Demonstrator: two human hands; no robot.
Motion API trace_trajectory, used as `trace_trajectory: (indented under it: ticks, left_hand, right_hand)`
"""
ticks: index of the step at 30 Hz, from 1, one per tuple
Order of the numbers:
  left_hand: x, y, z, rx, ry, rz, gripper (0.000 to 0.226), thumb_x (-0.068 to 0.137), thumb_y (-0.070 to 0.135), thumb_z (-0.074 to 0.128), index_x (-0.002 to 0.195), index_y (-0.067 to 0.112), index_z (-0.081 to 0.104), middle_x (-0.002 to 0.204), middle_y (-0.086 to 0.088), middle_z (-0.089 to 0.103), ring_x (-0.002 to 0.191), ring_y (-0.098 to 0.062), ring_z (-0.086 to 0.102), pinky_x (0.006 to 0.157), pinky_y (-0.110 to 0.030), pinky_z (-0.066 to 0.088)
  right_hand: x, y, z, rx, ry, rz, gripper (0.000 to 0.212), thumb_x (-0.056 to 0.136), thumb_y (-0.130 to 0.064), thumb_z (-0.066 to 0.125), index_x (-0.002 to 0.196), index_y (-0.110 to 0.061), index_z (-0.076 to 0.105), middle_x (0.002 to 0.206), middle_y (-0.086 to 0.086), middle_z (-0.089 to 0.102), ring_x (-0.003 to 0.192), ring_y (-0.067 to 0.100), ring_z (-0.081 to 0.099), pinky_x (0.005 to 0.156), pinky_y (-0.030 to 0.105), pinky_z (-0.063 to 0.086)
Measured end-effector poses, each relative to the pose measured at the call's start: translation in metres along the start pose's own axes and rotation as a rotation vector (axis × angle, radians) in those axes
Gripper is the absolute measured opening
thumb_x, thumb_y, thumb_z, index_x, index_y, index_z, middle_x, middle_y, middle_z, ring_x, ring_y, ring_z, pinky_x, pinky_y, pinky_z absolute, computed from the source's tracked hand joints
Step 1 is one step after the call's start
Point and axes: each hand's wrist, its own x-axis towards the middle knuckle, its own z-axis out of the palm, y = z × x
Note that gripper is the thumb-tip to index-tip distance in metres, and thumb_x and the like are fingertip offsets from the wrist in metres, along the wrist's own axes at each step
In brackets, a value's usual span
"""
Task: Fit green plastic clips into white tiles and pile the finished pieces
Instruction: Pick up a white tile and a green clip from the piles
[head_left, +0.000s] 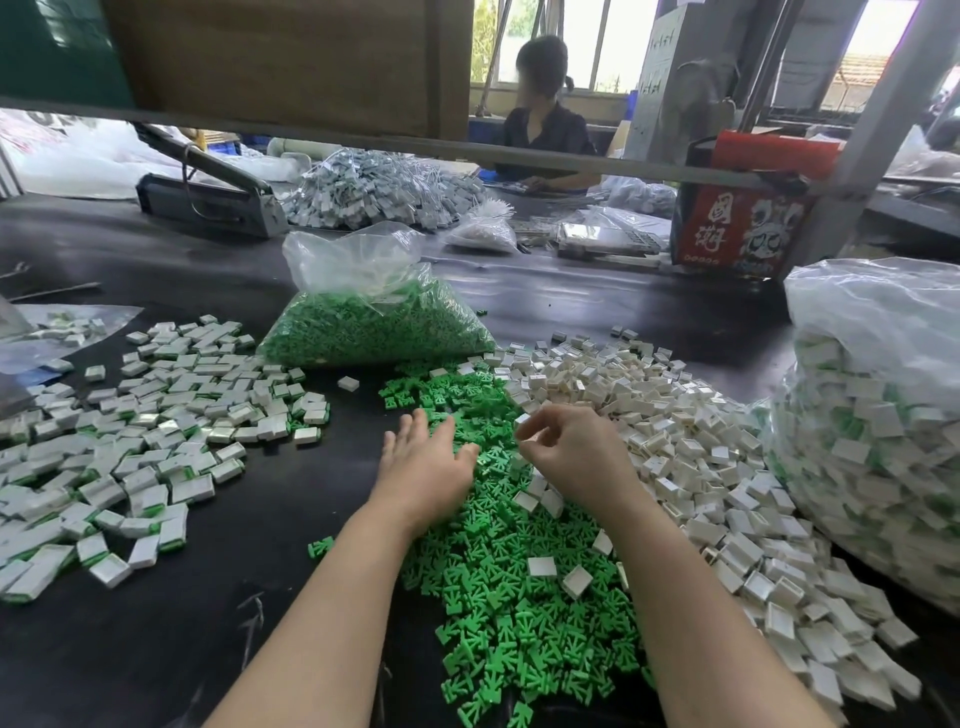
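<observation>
Two clip bags (376, 317); red box (743, 223) behind.

two bare forearms; no sleeves, gloves or rings visible

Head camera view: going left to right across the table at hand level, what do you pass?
Pile of finished pieces → left hand → right hand → heap of white tiles → big clear bag.

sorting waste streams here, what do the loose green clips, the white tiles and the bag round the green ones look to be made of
Green clips: moulded plastic by the look, uniform bright colour, slight sheen.
White tiles: probably plastic too, smooth and opaque with crisp edges; I cannot rule out another material.
Bag: thin clear plastic film, crinkled and see-through, with glare.
</observation>
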Motion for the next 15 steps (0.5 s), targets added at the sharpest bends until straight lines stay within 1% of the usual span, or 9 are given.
trace_trajectory:
  ticks: [3,5,6,7,8,9,11,13,15]
  left_hand:
    - [-0.003,0.007,0.0,-0.16,-0.015,0.098,0.054,0.105,0.034,0.037,0.155,0.02,0.023,0.165,-0.005,0.009,0.152,-0.019,-0.002,0.12,-0.037,-0.006]
    - [-0.004,0.009,-0.001,-0.324,0.001,0.146,0.05,0.104,0.027,0.044,0.151,0.021,0.033,0.162,-0.002,0.024,0.149,-0.015,0.016,0.122,-0.034,0.009]
    - [-0.005,0.009,-0.002,-0.397,0.017,0.168,0.047,0.102,0.024,0.048,0.148,0.022,0.039,0.157,-0.002,0.033,0.14,-0.01,0.034,0.117,-0.026,0.025]
    - [-0.005,0.008,-0.003,-0.458,0.033,0.186,0.044,0.101,0.021,0.05,0.144,0.023,0.044,0.148,-0.001,0.043,0.12,-0.002,0.05,0.101,-0.014,0.037]
    - [-0.005,0.008,-0.004,-0.512,0.046,0.195,0.04,0.1,0.018,0.052,0.14,0.024,0.05,0.138,0.001,0.05,0.1,0.003,0.056,0.084,-0.006,0.042]
    - [-0.006,0.008,-0.006,-0.567,0.049,0.204,0.037,0.099,0.016,0.054,0.135,0.024,0.054,0.129,0.003,0.055,0.092,0.002,0.056,0.075,-0.004,0.041]
    - [-0.006,0.008,-0.007,-0.659,0.026,0.234,0.032,0.097,0.011,0.058,0.126,0.023,0.062,0.117,0.008,0.063,0.101,-0.007,0.057,0.083,-0.014,0.043]
    - [-0.007,0.01,-0.007,-0.677,0.037,0.272,0.027,0.095,0.01,0.061,0.117,0.024,0.067,0.112,0.011,0.067,0.109,-0.007,0.061,0.095,-0.023,0.047]
    - [-0.008,0.013,-0.007,-0.654,0.092,0.295,0.021,0.094,0.013,0.063,0.108,0.027,0.07,0.104,0.013,0.07,0.1,0.001,0.063,0.091,-0.02,0.05]
  right_hand:
    - [0.0,-0.001,-0.001,-0.152,-0.057,-0.012,0.021,0.091,-0.03,0.063,0.11,-0.038,0.067,0.094,-0.015,0.069,0.085,0.008,0.061,0.094,0.041,0.051]
    - [0.0,-0.002,-0.005,-0.237,-0.108,-0.026,0.027,0.092,-0.03,0.059,0.115,-0.043,0.064,0.105,-0.014,0.066,0.101,0.009,0.058,0.103,0.046,0.044]
    - [0.0,-0.002,-0.006,-0.244,-0.135,-0.032,0.029,0.092,-0.027,0.058,0.115,-0.045,0.063,0.106,-0.015,0.065,0.105,0.009,0.056,0.105,0.047,0.042]
    - [0.0,-0.002,-0.008,-0.243,-0.159,-0.039,0.03,0.092,-0.025,0.057,0.113,-0.045,0.064,0.105,-0.016,0.065,0.106,0.008,0.056,0.106,0.049,0.04]
    - [0.0,-0.002,-0.008,-0.243,-0.171,-0.046,0.028,0.091,-0.024,0.058,0.11,-0.044,0.066,0.104,-0.017,0.066,0.105,0.008,0.057,0.106,0.05,0.04]
    - [0.001,-0.002,-0.008,-0.245,-0.168,-0.054,0.023,0.091,-0.026,0.06,0.105,-0.042,0.068,0.102,-0.017,0.067,0.102,0.007,0.058,0.105,0.049,0.041]
    - [0.002,0.001,-0.008,-0.237,-0.144,-0.065,0.011,0.09,-0.031,0.064,0.097,-0.037,0.071,0.097,-0.017,0.069,0.095,0.007,0.061,0.101,0.045,0.045]
    - [0.002,0.003,-0.007,-0.246,-0.13,-0.065,0.007,0.09,-0.035,0.065,0.093,-0.034,0.071,0.092,-0.016,0.069,0.091,0.006,0.062,0.1,0.043,0.046]
    - [0.002,0.005,-0.006,-0.289,-0.096,-0.074,0.011,0.092,-0.039,0.062,0.094,-0.032,0.071,0.093,-0.014,0.07,0.09,0.008,0.061,0.1,0.04,0.044]
